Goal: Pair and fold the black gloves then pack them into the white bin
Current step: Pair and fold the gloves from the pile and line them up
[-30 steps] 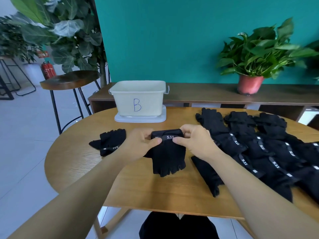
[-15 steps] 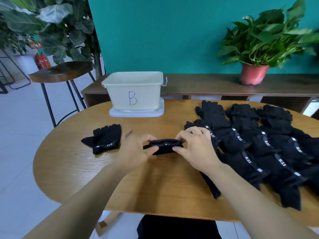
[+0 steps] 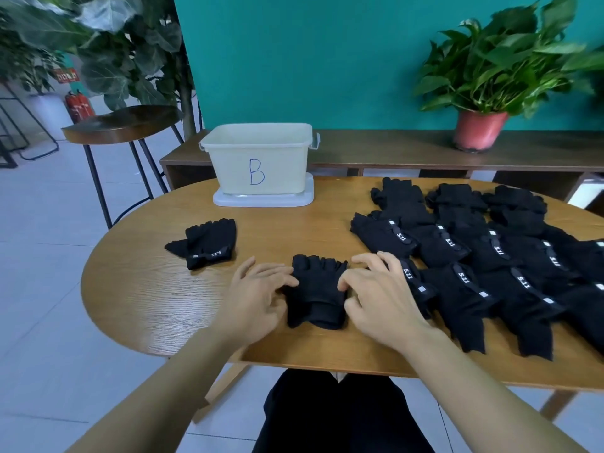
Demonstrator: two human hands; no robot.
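Observation:
A folded black glove bundle point(image 3: 315, 294) lies on the wooden table point(image 3: 147, 289) in front of me. My left hand point(image 3: 258, 295) touches its left side with loosely bent fingers. On the bundle's right side rests my right hand point(image 3: 376, 295), fingers spread and relaxed. Another single black glove point(image 3: 207, 243) lies flat to the left. Several black gloves point(image 3: 483, 253) lie in rows on the right half of the table. The white bin point(image 3: 260, 158) marked "B" stands at the table's far edge on a white lid; its inside is hidden.
A wooden bar stool point(image 3: 121, 125) stands left of the table. A low wooden shelf point(image 3: 408, 148) behind the table carries a potted plant point(image 3: 480, 129). A large leafy plant point(image 3: 108, 44) fills the back left corner.
The gloves I held up by the cuff were folded over and laid down flat. Both hands let go of the pinch and now lie against the bundle's sides.

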